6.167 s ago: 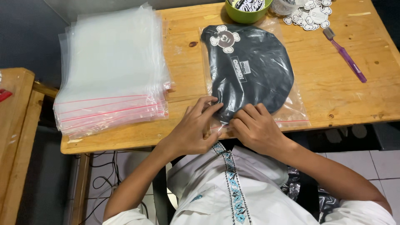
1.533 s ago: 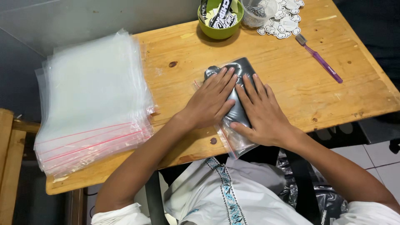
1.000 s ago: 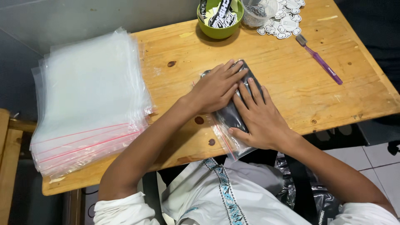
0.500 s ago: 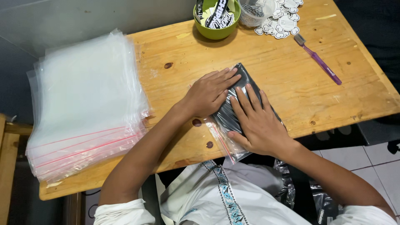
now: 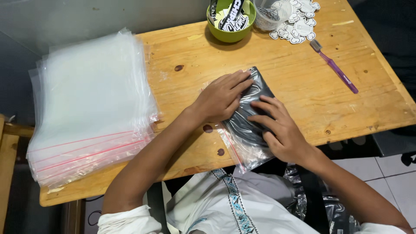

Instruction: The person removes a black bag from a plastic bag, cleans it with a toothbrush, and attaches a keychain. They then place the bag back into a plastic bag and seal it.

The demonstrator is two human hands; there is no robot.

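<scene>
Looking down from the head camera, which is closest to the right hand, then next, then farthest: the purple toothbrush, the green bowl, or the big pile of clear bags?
Measured from the right hand:
1. Purple toothbrush, up and to its right on the table.
2. Green bowl, at the table's far edge, past both hands.
3. Pile of clear bags, far off on the left end, beyond the left hand.
</scene>
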